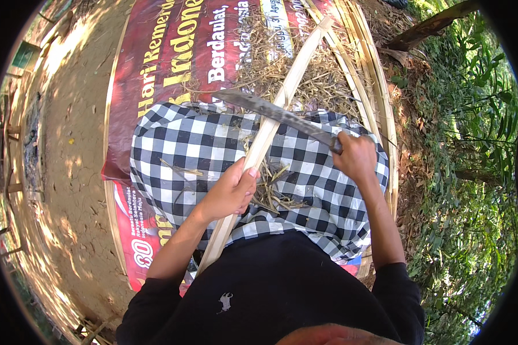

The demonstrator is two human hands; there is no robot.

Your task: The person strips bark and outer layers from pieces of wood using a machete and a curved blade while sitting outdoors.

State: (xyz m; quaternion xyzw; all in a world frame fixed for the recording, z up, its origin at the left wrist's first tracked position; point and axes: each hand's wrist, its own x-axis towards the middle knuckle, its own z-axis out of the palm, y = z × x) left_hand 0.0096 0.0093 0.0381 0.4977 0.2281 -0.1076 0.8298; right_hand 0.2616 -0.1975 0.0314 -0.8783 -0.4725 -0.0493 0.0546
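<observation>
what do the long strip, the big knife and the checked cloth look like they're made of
Long strip: bare wood or bamboo; the pale, unpainted surface fits either.
Big knife: probably steel with a worn finish, judging by its gray surface and dark blotches.
Checked cloth: likely woven fabric, matte, with soft folds and creases.

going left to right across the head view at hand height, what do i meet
Bare ground → banner's left edge → left hand → right hand → slats at the right edge → plants
</observation>
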